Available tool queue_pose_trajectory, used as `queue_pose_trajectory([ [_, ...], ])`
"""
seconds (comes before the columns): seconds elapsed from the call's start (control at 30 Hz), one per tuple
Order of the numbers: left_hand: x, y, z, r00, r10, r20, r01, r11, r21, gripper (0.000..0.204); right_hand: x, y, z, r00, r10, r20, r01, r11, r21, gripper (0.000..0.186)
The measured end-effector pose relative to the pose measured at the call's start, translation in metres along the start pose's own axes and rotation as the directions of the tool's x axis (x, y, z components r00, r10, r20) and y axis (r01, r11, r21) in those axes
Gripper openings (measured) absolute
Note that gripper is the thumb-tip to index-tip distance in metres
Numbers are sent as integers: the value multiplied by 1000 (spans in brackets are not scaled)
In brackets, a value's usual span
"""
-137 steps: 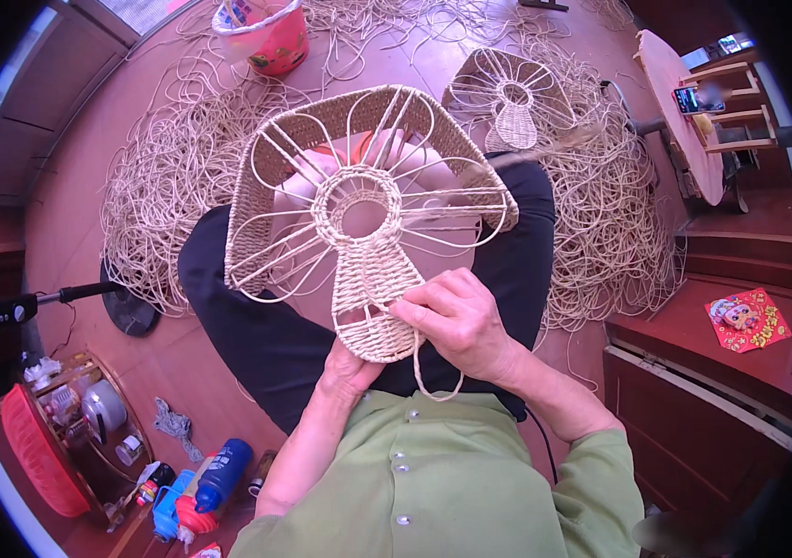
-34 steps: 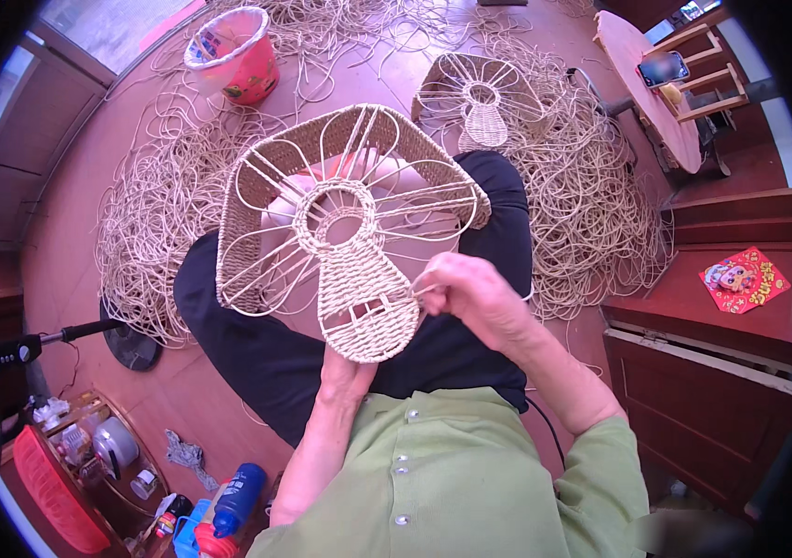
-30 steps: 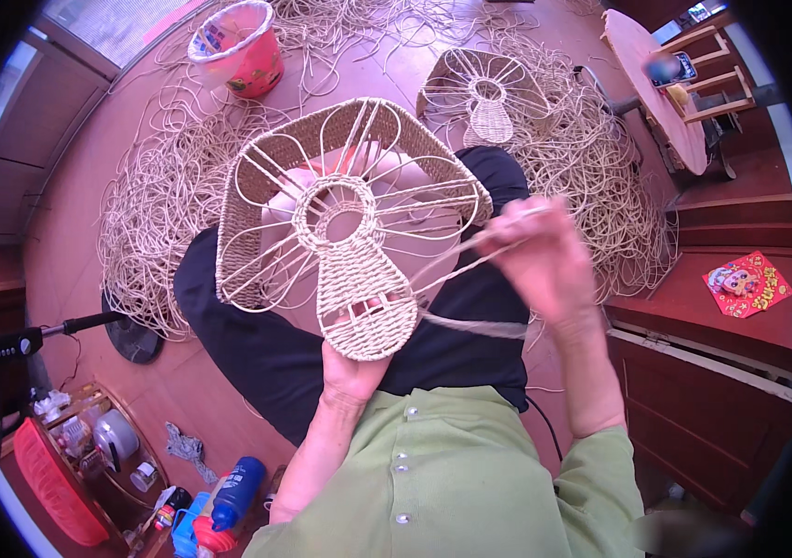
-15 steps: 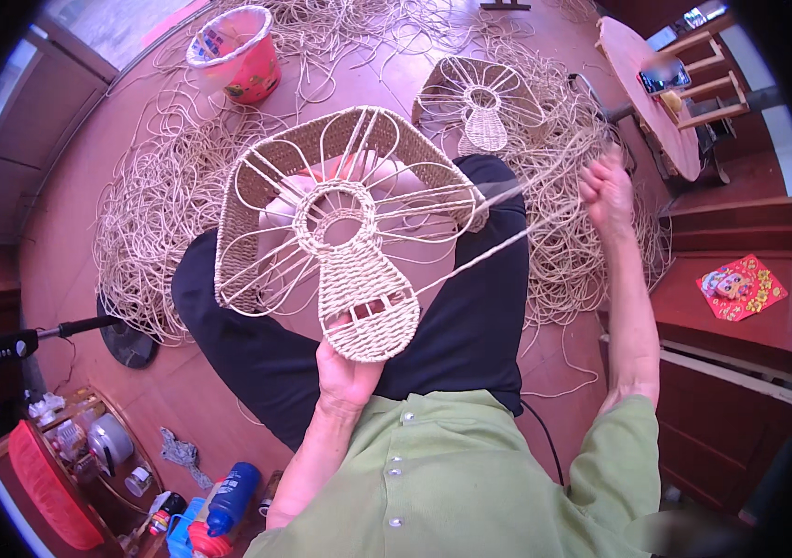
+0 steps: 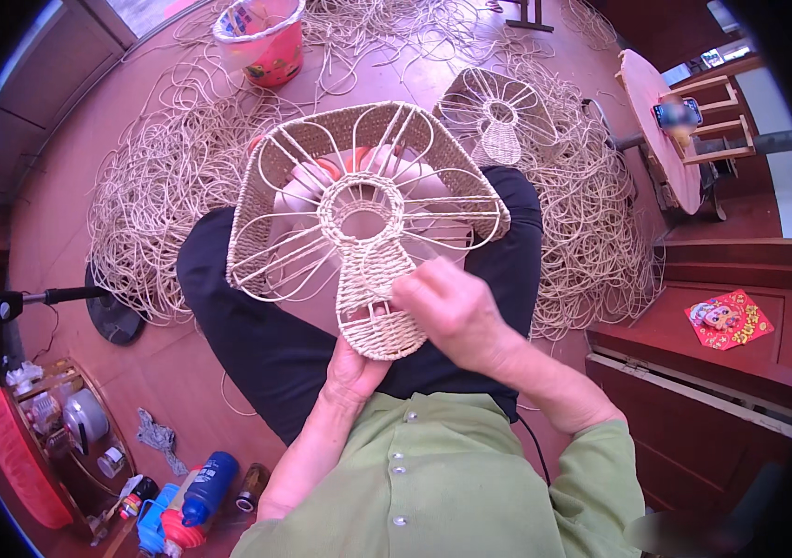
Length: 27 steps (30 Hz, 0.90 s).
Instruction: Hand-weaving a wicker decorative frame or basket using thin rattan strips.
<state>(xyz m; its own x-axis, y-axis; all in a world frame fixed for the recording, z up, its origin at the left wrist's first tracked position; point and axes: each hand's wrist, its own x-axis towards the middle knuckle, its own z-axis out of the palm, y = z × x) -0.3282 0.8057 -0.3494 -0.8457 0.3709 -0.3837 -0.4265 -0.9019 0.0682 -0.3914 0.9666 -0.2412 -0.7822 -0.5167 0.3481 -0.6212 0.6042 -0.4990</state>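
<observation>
The pale woven basket (image 5: pixel 370 265) has a flared, slotted panel (image 5: pixel 382 340) held from below by the left hand (image 5: pixel 357 366), its right edge at the right hand (image 5: pixel 454 309), and a ring (image 5: pixel 394 206) with looped spokes (image 5: pixel 438 200) beyond both.

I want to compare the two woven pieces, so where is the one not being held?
In the head view, the other woven piece is near the top, right of centre, beyond the right knee, at the left edge of the right-hand cord heap.

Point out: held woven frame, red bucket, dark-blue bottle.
Held woven frame (image 5: pixel 365 267): head view, woven panel below the ring.
Red bucket (image 5: pixel 275 63): head view, outer wall.
Dark-blue bottle (image 5: pixel 211 487): head view, body.
</observation>
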Motion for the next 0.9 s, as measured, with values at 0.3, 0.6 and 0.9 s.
queue_pose_trajectory([
  [0.3,1,-1,-6,998,-34,-46,39,993,108,47,-11,-10,10,991,12,133,10,986,-164,25],
  [0.6,1,0,-7,999,-32,-44,34,998,45,44,-12,-21,4,987,57,148,-22,975,-223,33],
  [0.9,1,-3,-3,998,-8,-57,14,995,102,44,-5,-15,10,985,43,167,-12,983,-182,27],
])
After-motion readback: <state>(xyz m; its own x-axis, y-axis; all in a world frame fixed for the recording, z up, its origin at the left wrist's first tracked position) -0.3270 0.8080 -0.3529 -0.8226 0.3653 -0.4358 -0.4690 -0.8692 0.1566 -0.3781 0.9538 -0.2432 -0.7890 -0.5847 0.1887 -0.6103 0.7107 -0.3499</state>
